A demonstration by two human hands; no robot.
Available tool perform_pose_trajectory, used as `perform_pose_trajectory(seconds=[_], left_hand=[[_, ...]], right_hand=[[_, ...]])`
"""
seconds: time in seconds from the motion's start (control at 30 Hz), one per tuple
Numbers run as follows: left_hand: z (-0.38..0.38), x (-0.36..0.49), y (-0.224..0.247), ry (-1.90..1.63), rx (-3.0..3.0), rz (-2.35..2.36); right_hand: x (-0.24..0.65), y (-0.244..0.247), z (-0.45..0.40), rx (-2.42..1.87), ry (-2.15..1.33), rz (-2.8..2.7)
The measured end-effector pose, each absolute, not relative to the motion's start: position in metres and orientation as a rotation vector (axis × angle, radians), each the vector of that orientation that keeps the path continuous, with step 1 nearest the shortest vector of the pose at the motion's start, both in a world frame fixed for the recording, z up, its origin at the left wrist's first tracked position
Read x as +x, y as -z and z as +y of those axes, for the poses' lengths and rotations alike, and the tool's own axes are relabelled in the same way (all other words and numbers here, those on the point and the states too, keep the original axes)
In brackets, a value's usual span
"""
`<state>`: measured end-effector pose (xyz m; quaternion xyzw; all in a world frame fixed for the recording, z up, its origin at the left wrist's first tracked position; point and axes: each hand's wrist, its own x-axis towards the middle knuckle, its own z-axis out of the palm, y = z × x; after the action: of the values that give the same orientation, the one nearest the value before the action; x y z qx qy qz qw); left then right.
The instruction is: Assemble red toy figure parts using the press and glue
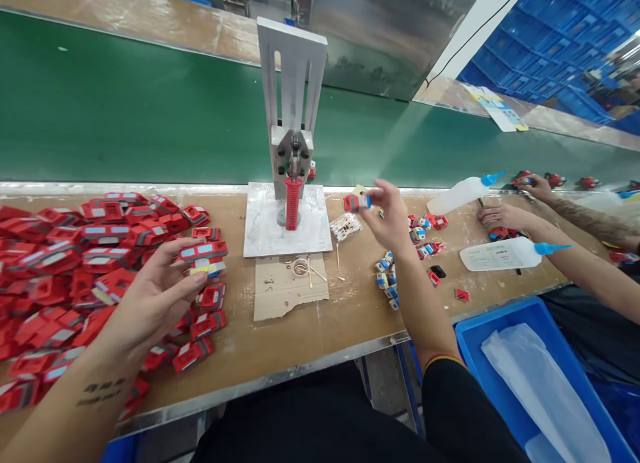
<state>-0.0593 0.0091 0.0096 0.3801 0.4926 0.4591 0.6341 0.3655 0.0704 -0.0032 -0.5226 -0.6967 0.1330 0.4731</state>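
Observation:
My left hand [160, 293] holds a red toy vehicle part [204, 251] with pale blue windows, plus a small yellow, white and blue piece at its lower side. Beneath and beside that hand spreads a large pile of similar red parts [60, 256]. Right of the press, my right hand [387, 216] pinches a small red, white and blue piece [356, 202] above the table. Between my hands stands a metal press [294, 70] with a red handle [293, 203], on a pale base plate [260, 236].
Torn cardboard [270, 290] with cotton swabs lies before the press. Small blue-white pieces [393, 290], white bottles [493, 255] and a blue bin [465, 336] are on the right. Another person's hands [503, 218] work there. A green conveyor [150, 116] runs behind.

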Motion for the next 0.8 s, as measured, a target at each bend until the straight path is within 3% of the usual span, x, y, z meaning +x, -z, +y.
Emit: perform_pose_trajectory(seconds=[0.23,0.43,0.53,0.67,0.8], left_hand=[[-0.015,-0.058,-0.041,-0.908,0.897,1.383],[-0.034,-0.054,-0.053,-0.932,0.875,1.571],[-0.022,-0.058,-0.048,-0.94,0.928,1.519],[0.013,-0.05,-0.037,-0.988,1.086,1.373],[0.06,-0.031,-0.015,-1.112,1.27,1.174]], right_hand=[[0.388,-0.018,0.233,-1.924,-0.391,-1.903],[0.396,-0.023,0.218,-1.961,-0.368,-1.892],[0.382,-0.03,0.162,-1.627,-0.333,-1.84],[0.325,-0.023,0.088,-0.836,-1.014,-2.18],[0.274,-0.019,0.066,-0.611,-1.316,-2.069]])
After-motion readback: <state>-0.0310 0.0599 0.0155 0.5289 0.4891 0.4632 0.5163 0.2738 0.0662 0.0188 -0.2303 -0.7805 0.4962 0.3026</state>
